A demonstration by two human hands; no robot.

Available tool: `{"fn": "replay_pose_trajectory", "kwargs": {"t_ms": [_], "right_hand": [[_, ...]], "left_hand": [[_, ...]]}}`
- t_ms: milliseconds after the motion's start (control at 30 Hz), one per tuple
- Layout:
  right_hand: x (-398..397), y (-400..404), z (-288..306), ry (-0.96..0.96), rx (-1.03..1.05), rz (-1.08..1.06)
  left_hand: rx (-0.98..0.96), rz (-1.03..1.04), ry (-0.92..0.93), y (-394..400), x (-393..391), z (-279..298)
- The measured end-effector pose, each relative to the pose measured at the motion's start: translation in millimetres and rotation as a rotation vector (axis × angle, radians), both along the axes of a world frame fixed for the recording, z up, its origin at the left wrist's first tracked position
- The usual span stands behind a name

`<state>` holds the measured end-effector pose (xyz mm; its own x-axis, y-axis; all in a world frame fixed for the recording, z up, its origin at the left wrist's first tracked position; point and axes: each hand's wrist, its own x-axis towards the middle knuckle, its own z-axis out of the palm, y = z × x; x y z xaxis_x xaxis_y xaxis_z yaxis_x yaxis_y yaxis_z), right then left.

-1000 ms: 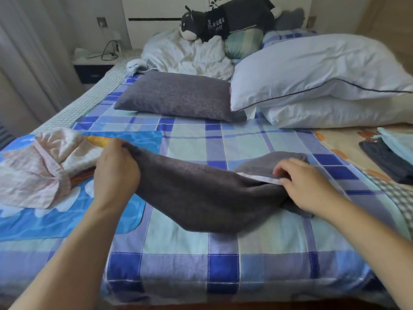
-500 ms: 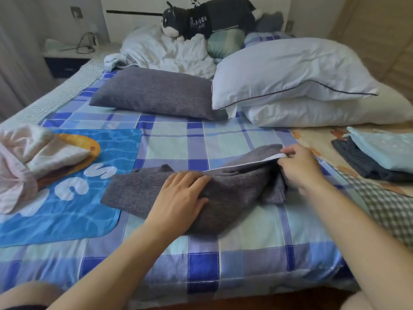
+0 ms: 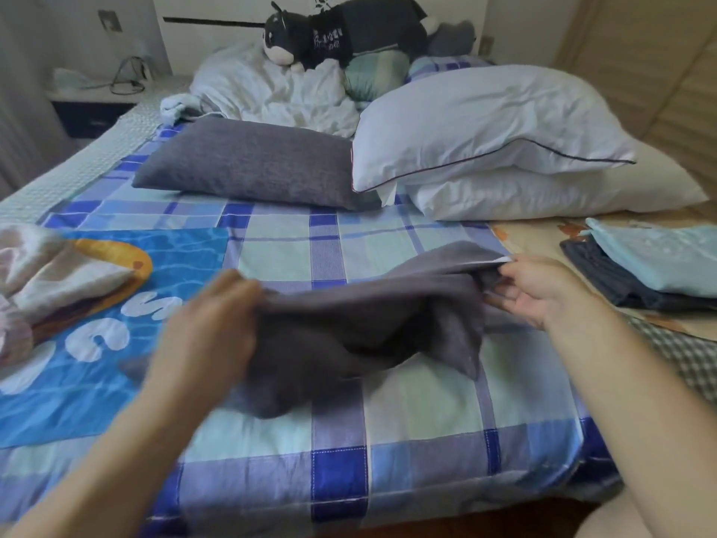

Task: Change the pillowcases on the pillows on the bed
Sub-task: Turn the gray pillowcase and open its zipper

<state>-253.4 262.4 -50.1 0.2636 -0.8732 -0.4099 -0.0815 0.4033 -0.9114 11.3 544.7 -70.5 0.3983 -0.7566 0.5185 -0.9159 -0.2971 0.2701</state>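
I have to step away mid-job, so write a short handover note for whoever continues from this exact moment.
Left hand grips the loose grey pillowcase at its left end; motion-blurred. Right hand pinches its white-edged opening.
The case lies empty on the checked bedsheet.
Behind: one grey-cased pillow, two bare white pillows stacked.
Folded fabrics sit at right; whether they are pillowcases cannot be told.
Left: cover the white pillows.
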Motion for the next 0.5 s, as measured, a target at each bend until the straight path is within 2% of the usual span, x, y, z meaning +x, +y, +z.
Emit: {"fn": "replay_pose_trajectory", "kwargs": {"t_ms": [33,100,200,233,300,400,500], "right_hand": [[-5.6,-6.9,1.1,-0.019,0.002,-0.046],[-16.3,-13.4,4.1,-0.036,0.01,-0.044],[-16.1,-1.9,4.5,0.045,0.024,0.137],[-11.2,3.8,2.0,0.071,0.028,0.186],[-1.1,8.9,-4.9,0.077,0.047,0.2],[7.1,3.2,-9.9,-0.024,0.116,0.041],[8.1,-0.1,-13.5,-0.093,0.204,-0.07]], "left_hand": [[0.036,0.17,0.065,6.1,24.3,1.9],[0.147,0.377,0.116,22.1,63.7,4.9],[0.145,0.48,0.055,20.3,64.3,-9.1],[0.101,0.416,0.027,11.5,51.7,-13.9],[0.03,0.121,0.007,-8.0,15.7,-13.0],[0.017,-0.373,-0.077,-23.3,-31.6,-13.3],[0.09,-0.652,-0.156,-25.6,-71.5,-27.1]]}}
